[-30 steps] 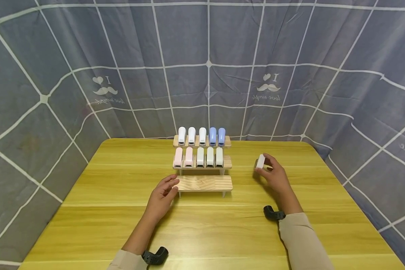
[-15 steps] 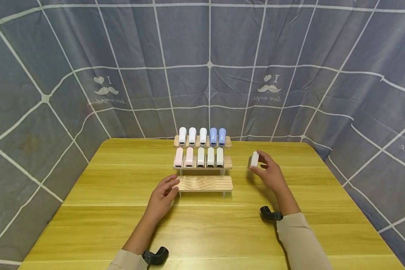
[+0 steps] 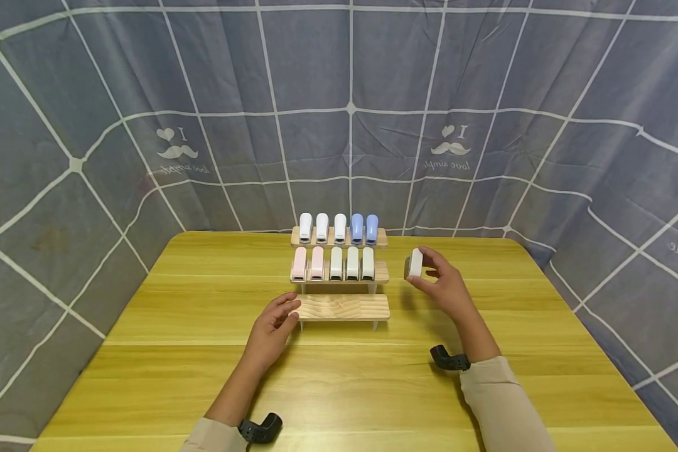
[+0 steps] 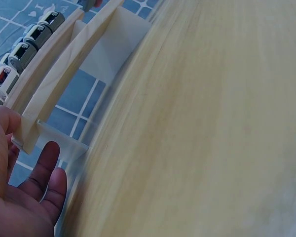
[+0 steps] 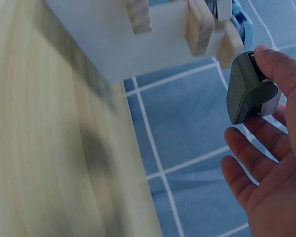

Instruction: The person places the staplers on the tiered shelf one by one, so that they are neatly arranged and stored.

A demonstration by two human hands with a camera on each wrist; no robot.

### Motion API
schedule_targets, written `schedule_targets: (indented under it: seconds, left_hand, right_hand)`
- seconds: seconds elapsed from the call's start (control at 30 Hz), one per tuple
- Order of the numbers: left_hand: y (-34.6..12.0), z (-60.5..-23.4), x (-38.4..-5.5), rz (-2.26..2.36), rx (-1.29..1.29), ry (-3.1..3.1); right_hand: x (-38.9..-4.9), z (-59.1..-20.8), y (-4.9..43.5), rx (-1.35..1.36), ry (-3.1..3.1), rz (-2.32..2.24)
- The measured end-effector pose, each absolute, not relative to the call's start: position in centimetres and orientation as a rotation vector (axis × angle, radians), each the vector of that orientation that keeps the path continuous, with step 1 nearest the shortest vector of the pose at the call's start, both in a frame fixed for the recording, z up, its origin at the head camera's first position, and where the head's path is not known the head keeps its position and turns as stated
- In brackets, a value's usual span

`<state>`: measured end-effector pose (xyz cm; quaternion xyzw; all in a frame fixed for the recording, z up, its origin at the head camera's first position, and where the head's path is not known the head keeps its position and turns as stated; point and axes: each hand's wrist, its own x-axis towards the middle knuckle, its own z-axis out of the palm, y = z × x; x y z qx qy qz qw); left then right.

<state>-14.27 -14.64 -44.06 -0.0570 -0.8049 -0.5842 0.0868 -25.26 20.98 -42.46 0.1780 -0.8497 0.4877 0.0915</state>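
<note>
My right hand pinches a small white mini stapler between thumb and fingers, raised to the right of the rack's middle shelf. Its dark grey base shows in the right wrist view, with the other fingers spread below. My left hand holds the left end of the front wooden shelf, thumb at its front corner; its lower fingers extend loosely by the pale leg. The front shelf bears nothing. Two pink staplers and three pale ones line the middle shelf.
On the back shelf stand three white staplers and two blue ones. The wooden tabletop ends at a grey gridded curtain. Black bands with camera mounts sit on both wrists, including the right band.
My right hand has carried the stapler leftward and slightly up, closer to the middle shelf's right end. The left hand has stayed at the front shelf's end.
</note>
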Motion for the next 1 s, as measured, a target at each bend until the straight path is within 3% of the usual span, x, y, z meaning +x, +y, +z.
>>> schedule_targets:
  seconds: [0.23,0.53,1.0]
  left_hand:
    - [-14.7,-44.6,-14.6,-1.726,-0.18,-2.401]
    - [-15.6,-48.1,-16.3,-1.738,-0.184,-2.368]
    - [-15.5,-47.9,-16.2,-1.737,-0.186,-2.369]
  right_hand:
    - [-24.8,-41.9,19.4,0.611,-2.501,1.444]
    - [-24.3,-41.8,17.8,0.668,-2.473,1.495]
    - [-24.2,-42.0,15.7,0.684,-2.506,1.5]
